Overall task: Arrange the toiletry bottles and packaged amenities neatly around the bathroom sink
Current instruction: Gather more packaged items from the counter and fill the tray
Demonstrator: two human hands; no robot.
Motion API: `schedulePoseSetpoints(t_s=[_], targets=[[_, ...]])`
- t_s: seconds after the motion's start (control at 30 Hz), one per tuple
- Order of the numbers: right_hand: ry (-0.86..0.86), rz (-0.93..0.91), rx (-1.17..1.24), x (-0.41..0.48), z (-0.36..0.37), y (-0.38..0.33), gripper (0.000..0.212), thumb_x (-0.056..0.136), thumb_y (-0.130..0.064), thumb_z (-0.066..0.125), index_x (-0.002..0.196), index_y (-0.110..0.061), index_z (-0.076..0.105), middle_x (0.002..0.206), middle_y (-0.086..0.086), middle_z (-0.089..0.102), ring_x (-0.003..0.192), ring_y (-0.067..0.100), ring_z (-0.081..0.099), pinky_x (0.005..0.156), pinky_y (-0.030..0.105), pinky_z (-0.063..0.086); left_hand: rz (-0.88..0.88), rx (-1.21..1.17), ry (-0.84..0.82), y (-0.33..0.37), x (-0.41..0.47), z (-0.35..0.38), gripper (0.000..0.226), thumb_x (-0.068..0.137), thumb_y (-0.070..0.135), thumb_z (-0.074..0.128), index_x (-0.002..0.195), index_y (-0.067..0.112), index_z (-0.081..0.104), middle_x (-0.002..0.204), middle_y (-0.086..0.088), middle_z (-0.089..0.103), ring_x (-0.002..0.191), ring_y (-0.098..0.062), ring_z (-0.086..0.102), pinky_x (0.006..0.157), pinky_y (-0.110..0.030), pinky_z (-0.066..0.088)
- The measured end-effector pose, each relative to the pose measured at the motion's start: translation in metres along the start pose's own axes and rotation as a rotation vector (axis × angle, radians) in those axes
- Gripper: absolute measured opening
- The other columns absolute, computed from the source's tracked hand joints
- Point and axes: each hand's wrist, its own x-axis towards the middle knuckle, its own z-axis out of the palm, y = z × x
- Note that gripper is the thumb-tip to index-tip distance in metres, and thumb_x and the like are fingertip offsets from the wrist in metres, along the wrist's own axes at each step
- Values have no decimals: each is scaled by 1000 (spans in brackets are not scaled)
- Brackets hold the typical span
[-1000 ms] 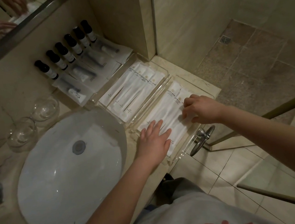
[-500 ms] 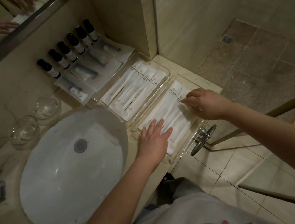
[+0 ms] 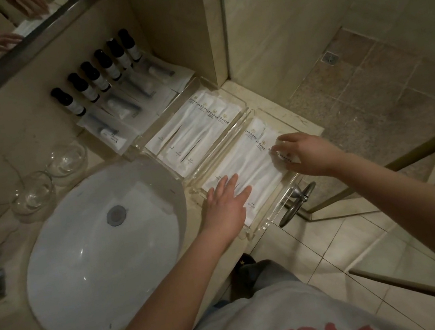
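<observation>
Left hand [image 3: 226,207], right hand [image 3: 310,152] touch packets [image 3: 251,164] (clear tray [image 3: 267,224]).

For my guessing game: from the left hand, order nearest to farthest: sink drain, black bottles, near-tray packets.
From the left hand:
1. Near-tray packets, under its fingers.
2. Sink drain, to its left.
3. Black bottles, back by the mirror.

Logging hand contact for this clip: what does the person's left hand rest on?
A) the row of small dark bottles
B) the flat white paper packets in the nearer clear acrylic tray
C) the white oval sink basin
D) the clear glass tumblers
B: the left hand lies flat, fingers straight, on the flat white paper packets inside the nearer clear acrylic tray.
</observation>
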Motion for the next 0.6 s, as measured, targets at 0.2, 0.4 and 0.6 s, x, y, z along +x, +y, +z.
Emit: schedulePoseSetpoints(t_s=[0.2, 0.4, 0.6], targets=[[27, 46, 26, -4, -5, -10, 44, 88, -28, 60, 130, -15, 53, 136, 5, 53, 117, 28, 55, 79, 31, 46, 66, -21, 19, -2, -3, 4, 45, 97, 20, 39, 140, 31, 38, 160, -3, 7, 147, -25, 0, 119, -50, 6], [11, 111, 73, 0, -14, -21, 55, 87, -26, 60, 139, -17, 43, 146, 7, 43, 130, 27, 45, 95, 39, 45, 95, -41, 9, 0, -5, 3, 40, 97, 21, 39, 135, 32, 45, 160, -2, 5, 147, -24, -3, 119, -52, 4], [96, -29, -27, 14, -33, -66, 53, 87, -25, 60, 137, -14, 45, 142, 11, 47, 128, 32, 45, 98, 45, 45, -43, -144, 196, -24, -16, -29, 45, 95, 31, 43, 140, 30, 39, 159, 0, 14, 147, -24, 5, 118, -49, 15]])
